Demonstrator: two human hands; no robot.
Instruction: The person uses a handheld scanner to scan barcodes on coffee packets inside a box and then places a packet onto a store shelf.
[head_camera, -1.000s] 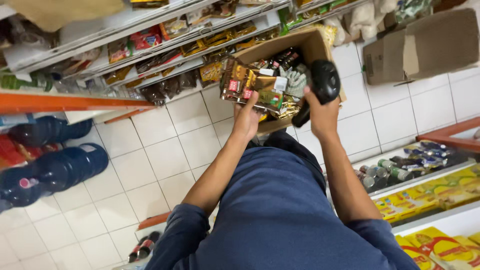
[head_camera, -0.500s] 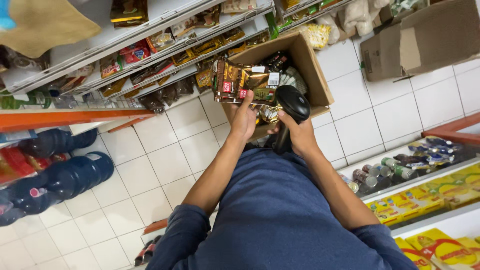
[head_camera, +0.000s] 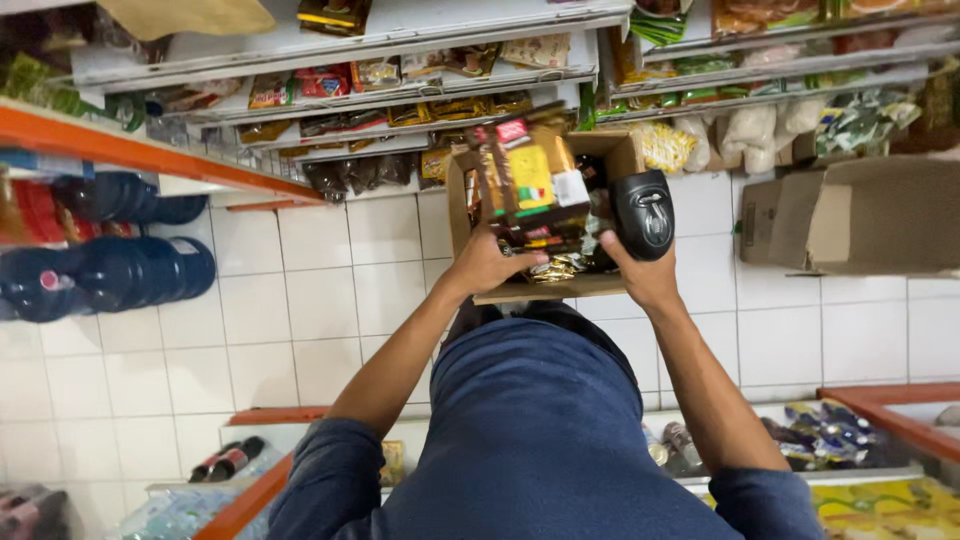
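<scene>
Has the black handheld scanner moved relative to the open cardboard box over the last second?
Yes. The scanner in the right hand swung in over the box half a second ago, then back out to its right wall.

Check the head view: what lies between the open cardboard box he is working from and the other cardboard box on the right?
In the head view, only bare white floor tiles separate the open cardboard box from the other cardboard box; the handheld scanner overlaps the open box's edge.

Shop aisle surrounding you

White shelves are carrying snack packets; blue water jugs are lying at your left, a cardboard box is resting on white floor tiles.
</scene>
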